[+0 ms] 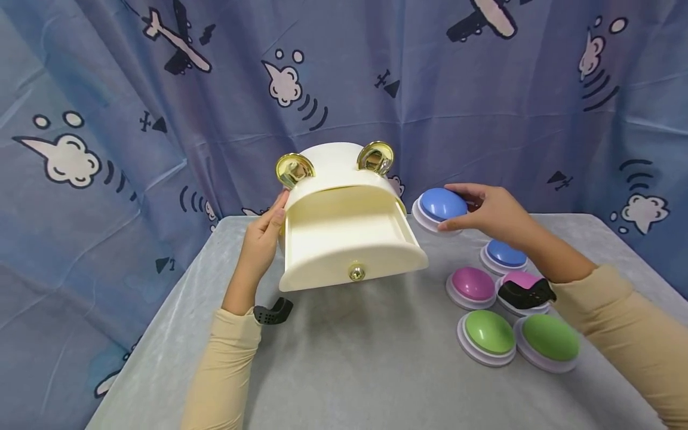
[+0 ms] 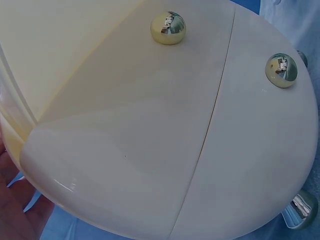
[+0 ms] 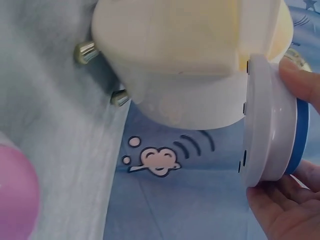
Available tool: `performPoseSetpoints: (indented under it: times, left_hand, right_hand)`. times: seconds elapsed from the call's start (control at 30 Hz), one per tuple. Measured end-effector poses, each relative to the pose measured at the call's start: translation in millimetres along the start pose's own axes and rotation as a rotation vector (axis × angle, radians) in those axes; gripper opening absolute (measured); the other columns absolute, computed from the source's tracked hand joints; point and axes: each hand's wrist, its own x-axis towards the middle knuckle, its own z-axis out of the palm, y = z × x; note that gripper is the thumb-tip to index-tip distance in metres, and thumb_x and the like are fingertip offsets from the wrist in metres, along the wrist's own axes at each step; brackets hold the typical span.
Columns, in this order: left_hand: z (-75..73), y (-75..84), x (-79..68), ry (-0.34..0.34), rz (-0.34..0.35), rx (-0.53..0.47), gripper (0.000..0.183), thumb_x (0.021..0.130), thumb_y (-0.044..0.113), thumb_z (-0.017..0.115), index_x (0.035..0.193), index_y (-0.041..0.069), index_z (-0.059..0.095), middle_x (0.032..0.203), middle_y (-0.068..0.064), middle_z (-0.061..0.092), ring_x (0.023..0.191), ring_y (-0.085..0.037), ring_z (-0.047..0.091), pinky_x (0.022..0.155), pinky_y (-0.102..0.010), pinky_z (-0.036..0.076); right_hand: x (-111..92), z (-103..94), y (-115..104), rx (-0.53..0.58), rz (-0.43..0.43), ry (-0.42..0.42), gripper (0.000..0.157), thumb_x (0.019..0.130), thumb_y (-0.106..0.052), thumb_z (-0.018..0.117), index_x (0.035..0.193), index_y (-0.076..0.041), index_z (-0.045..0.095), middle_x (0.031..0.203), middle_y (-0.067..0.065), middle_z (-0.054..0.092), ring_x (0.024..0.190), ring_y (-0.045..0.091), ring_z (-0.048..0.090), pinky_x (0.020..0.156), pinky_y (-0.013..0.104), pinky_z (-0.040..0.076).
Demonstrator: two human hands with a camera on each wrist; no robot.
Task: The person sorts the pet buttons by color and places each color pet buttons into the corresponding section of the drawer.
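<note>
At the table's middle is a white drawer box (image 1: 338,161) with two round gold ears and its drawer (image 1: 352,263) pulled out toward me, a gold knob on the front. My left hand (image 1: 262,236) grips the box's left side; part of its fingers lies hidden behind the wall. Gold ball feet (image 2: 168,28) show on the box in the left wrist view. To the right, my right hand (image 1: 486,209) holds a blue dome push button (image 1: 443,204) with a white base, raised beside the drawer. From the right wrist view, thumb and fingers pinch the button's (image 3: 272,125) rim.
On the grey table (image 1: 376,370) at right sit another blue button (image 1: 505,254), two pink buttons (image 1: 473,283) and two green buttons (image 1: 489,332). A black wrist strap partly covers one pink button. Behind the table hangs a blue patterned curtain (image 1: 344,65).
</note>
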Motion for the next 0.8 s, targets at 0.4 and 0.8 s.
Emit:
performPoseSetpoints:
  times: [0.4,0.8]
  left_hand:
    - [0.4,-0.3,0.6,0.001,-0.005,-0.026,0.043,0.108,0.028,0.042,0.149,0.015,0.046,0.158,0.001,0.040,0.149,-0.010,0.032,0.125,-0.029,0.025]
    - [0.0,-1.0,0.2,0.002,-0.005,-0.020,0.044,0.108,0.030,0.042,0.149,0.015,0.046,0.158,0.001,0.039,0.149,-0.009,0.032,0.124,-0.028,0.026]
  right_hand:
    - [-6,-3.5,-26,0.062,-0.015,-0.004,0.091,0.077,-0.043,0.085,0.153,-0.018,0.041,0.157,0.018,0.039,0.140,0.039,0.044,0.107,0.054,0.047]
    - [-8,3.6,-50,0.133,-0.066,-0.027,0.085,0.078,-0.035,0.086,0.151,-0.021,0.044,0.154,0.011,0.046,0.136,0.030,0.050,0.109,0.048,0.047]
